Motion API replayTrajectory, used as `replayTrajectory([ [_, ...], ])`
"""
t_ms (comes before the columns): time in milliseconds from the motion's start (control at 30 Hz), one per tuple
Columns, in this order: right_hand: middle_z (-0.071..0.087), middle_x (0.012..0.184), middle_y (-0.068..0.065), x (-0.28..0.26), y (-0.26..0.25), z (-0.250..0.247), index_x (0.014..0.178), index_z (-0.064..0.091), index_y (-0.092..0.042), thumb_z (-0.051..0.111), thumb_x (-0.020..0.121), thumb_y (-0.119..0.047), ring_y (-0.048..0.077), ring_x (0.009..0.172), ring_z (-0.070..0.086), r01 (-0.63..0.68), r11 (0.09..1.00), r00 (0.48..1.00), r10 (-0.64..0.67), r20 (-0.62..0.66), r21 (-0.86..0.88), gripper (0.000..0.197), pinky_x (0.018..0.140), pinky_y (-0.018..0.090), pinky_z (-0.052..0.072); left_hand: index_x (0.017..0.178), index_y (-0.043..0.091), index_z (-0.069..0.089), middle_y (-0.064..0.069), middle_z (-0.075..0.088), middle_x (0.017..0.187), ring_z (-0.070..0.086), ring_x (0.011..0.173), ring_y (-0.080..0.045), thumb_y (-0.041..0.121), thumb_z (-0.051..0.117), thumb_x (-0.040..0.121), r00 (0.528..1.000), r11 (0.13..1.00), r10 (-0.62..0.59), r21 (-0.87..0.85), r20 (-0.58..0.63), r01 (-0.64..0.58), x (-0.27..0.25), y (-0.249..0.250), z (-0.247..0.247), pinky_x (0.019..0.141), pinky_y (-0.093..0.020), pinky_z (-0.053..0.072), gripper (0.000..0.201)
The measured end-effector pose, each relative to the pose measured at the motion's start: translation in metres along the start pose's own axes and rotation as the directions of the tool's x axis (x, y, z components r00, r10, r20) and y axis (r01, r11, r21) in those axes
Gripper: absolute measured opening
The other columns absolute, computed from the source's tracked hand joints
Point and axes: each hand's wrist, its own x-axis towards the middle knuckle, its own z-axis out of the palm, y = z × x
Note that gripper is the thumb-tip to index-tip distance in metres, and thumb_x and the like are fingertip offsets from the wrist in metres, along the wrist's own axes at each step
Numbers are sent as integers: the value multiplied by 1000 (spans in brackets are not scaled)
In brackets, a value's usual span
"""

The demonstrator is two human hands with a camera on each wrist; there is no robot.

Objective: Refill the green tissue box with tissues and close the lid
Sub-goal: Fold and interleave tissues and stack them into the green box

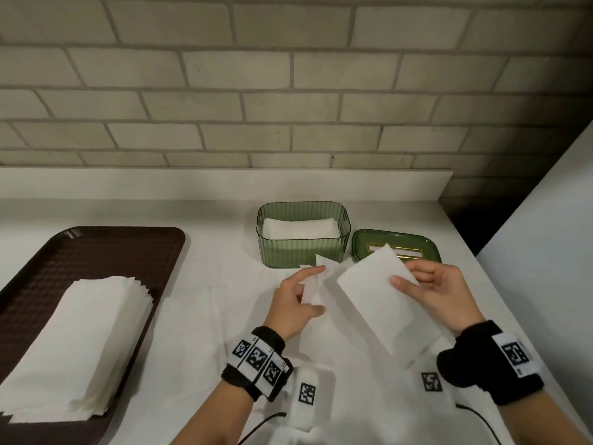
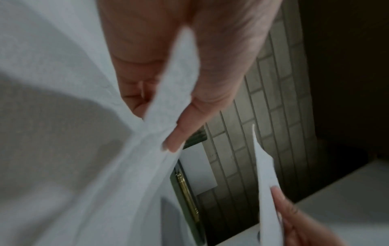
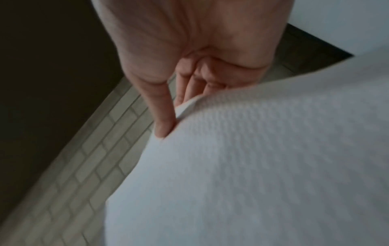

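The ribbed green tissue box (image 1: 303,247) stands lidless on the white counter, with white tissues (image 1: 301,228) lying inside. Its green lid (image 1: 423,244) with a gold slot lies flat to the box's right, partly hidden by paper. My right hand (image 1: 426,289) holds a folded white tissue (image 1: 385,300) (image 3: 252,166) in front of the lid, thumb on top. My left hand (image 1: 296,300) pinches another thin tissue (image 1: 313,287) (image 2: 134,158) just in front of the box. A sliver of the lid (image 2: 185,186) shows in the left wrist view.
A dark brown tray (image 1: 106,245) at the left carries a stack of white tissues (image 1: 80,342). More tissue sheets (image 1: 192,332) lie spread on the counter below my hands. A brick wall (image 1: 288,91) stands behind, and a white panel (image 1: 545,252) bounds the right.
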Motion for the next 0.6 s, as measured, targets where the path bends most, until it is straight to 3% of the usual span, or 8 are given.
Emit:
replayTrajectory([
  [33, 76, 92, 9, -2, 1, 5, 96, 71, -3, 76, 78, -11, 26, 86, 73, -38, 994, 999, 41, -30, 98, 21, 78, 32, 58, 119, 44, 62, 6, 56, 102, 49, 80, -8, 2, 74, 67, 1000, 999, 22, -50, 6, -21, -2, 2, -3, 74, -10, 39, 68],
  [100, 74, 102, 15, -8, 3, 17, 104, 68, 2, 73, 79, -15, 29, 95, 71, -131, 935, 989, 148, -29, 330, 31, 83, 37, 58, 120, 42, 63, 8, 54, 111, 49, 99, -7, 3, 74, 67, 997, 990, 71, -122, 3, -70, -9, 8, -9, 90, -15, 36, 67],
  [200, 71, 110, 18, -18, 1, 43, 113, 64, 5, 66, 82, -15, 26, 97, 69, -252, 795, 964, 258, 69, 552, 37, 81, 32, 59, 124, 27, 64, 15, 63, 126, 49, 124, 3, -9, 73, 73, 993, 958, 109, -262, -34, -114, -20, 18, -17, 107, -21, 31, 63],
  [267, 71, 109, 17, -23, 1, 59, 112, 65, 5, 64, 82, -15, 23, 95, 70, -286, 769, 955, 277, 105, 571, 37, 81, 33, 58, 125, 18, 63, 13, 64, 127, 52, 124, 3, -15, 69, 74, 991, 920, 124, -370, -48, -133, -27, 22, -21, 104, -23, 39, 61],
  [367, 73, 106, 15, -29, 4, 76, 108, 68, 3, 66, 82, -17, 20, 92, 71, -301, 766, 950, 291, 112, 568, 33, 79, 31, 55, 127, 10, 60, 8, 67, 123, 59, 117, -2, -21, 64, 75, 988, 864, 140, -480, -68, -156, -36, 24, -21, 88, -19, 51, 60],
  [500, 74, 101, 17, -31, 10, 84, 100, 69, 4, 69, 82, -12, 25, 90, 71, -233, 770, 948, 317, -40, 594, 23, 87, 38, 54, 130, 9, 57, 6, 66, 126, 60, 116, -1, -17, 68, 75, 978, 858, 180, -469, -105, -208, -43, 22, -21, 86, -14, 50, 62],
  [600, 74, 98, 16, -30, 13, 83, 100, 68, 2, 73, 77, -7, 23, 85, 71, -160, 826, 942, 291, -167, 540, 25, 81, 35, 55, 131, 10, 57, 3, 69, 121, 68, 102, -6, -14, 68, 77, 977, 866, 173, -454, -120, -210, -45, 18, -26, 84, -16, 51, 60],
])
